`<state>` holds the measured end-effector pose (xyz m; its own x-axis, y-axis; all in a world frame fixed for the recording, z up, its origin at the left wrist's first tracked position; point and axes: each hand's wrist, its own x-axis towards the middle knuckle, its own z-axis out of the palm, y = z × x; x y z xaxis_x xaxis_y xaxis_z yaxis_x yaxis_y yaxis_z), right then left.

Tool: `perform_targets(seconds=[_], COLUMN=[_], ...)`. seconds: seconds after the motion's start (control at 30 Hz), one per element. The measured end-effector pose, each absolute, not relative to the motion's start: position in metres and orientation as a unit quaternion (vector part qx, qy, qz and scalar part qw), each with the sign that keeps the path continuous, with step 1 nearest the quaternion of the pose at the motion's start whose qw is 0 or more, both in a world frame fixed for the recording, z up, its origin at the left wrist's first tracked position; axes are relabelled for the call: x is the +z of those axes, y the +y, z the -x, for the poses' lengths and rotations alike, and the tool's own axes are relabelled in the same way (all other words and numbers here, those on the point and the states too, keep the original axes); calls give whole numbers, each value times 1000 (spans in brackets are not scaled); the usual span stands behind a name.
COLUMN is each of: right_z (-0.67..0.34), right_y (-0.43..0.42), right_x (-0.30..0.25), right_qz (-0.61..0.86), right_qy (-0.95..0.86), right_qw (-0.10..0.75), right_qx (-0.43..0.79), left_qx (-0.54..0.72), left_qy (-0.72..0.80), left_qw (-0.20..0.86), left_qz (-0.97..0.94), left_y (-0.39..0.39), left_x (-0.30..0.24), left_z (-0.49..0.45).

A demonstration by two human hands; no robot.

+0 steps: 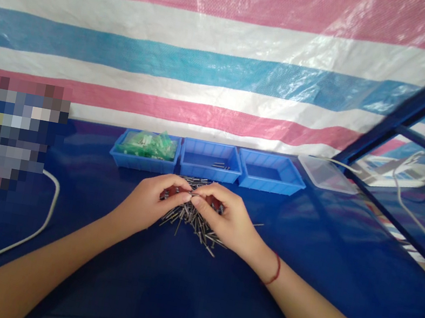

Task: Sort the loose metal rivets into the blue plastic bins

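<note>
A loose pile of thin grey metal nails (198,223) lies on the blue table, pointing in many directions. My left hand (152,197) and my right hand (227,214) meet fingertip to fingertip just over this pile. Thumb and fingers of each are pinched together around a thin nail (192,194), mostly covered by the fingertips. Behind the hands stands the middle blue bin (210,173), with a few nails lying inside. The left blue bin (141,163) holds green plastic packets (149,143).
The right blue bin (269,184) completes the row, beside a clear plastic lid or tray (327,175). A white cable (53,202) curves across the table's left side. Dark blue metal framing (414,107) and more cables (413,208) are at the right. Striped sheeting (212,66) hangs behind.
</note>
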<state>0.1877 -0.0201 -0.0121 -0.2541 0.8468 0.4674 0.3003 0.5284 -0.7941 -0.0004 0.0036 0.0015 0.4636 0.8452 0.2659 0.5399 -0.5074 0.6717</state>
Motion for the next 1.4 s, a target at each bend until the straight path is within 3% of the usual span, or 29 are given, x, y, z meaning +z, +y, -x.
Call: perform_targets(seconds=[0.37,1.0,1.1,1.3,1.4], right_z=[-188,-191,-195,-216,-221], right_y=[-20,-20,-13,21,27], right_x=[-16,-13,-11,-13,-15], right_qz=[404,387,395,512,537], right_qy=[-720,-774,-789,-750,-736], right_qw=[492,458,448,409,388], right_qx=[276,204,141,-96,-140], left_qx=[293,331,334,280,225], left_qy=[416,410,417,409,379], left_qw=[252,205,200,179,138], left_qz=[-823,-825,-822,-850,-887], left_y=[-2,-2,-2,3,7], left_x=[2,1,2,2,1], left_z=[-4,-1,-1,3,7])
